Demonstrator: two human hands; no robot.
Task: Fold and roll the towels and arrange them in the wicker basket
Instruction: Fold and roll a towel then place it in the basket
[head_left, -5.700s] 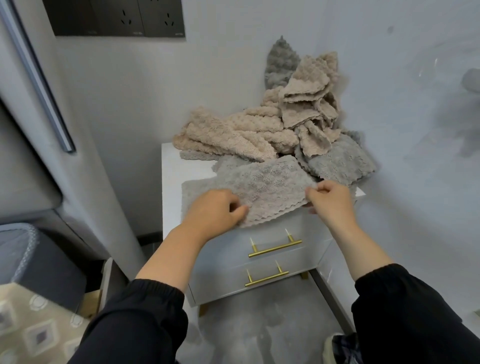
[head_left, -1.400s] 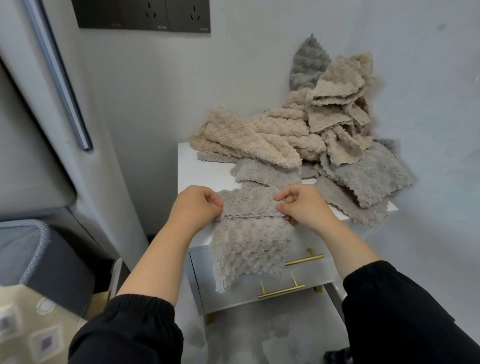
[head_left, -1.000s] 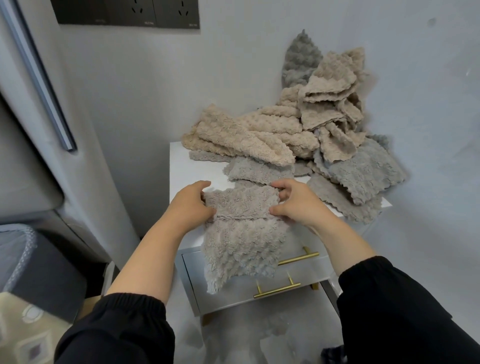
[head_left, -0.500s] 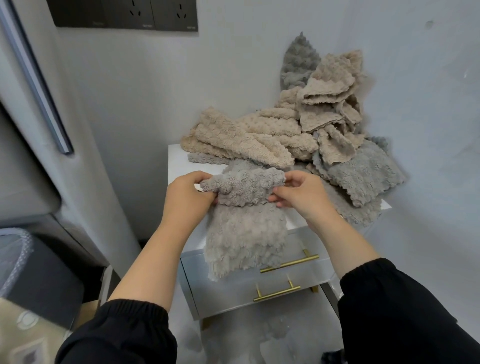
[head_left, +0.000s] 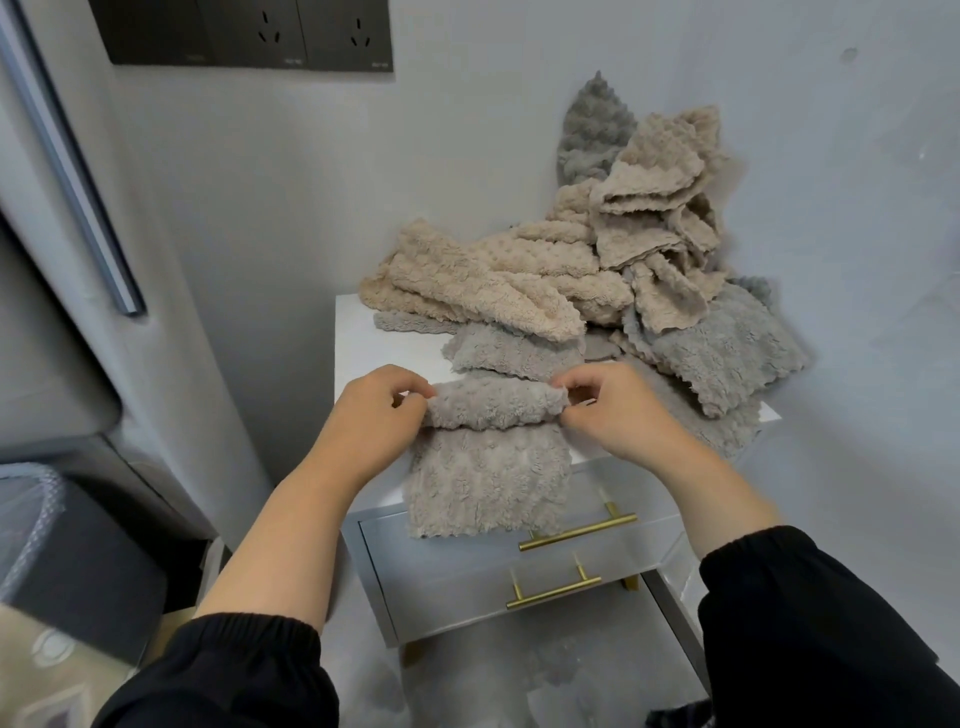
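Soft, even indoor light, fairly bright. Faint shadows fall beneath the nightstand (head_left: 519, 577). Wide-angle distortion bends the edges.

The scene is taken by one wide-angle camera worn on the head, pointed forward and steeply down. The cabinet (head_left: 374, 348) is seen close, from above and in front. The towel (head_left: 488, 467) is framed near the centre, between the left hand (head_left: 374, 415) and right hand (head_left: 618, 415); both forearms are brought in from the lower edge. The wall (head_left: 311, 208) corner is faced beyond, and the door (head_left: 47, 312) at the left is bent by the lens.
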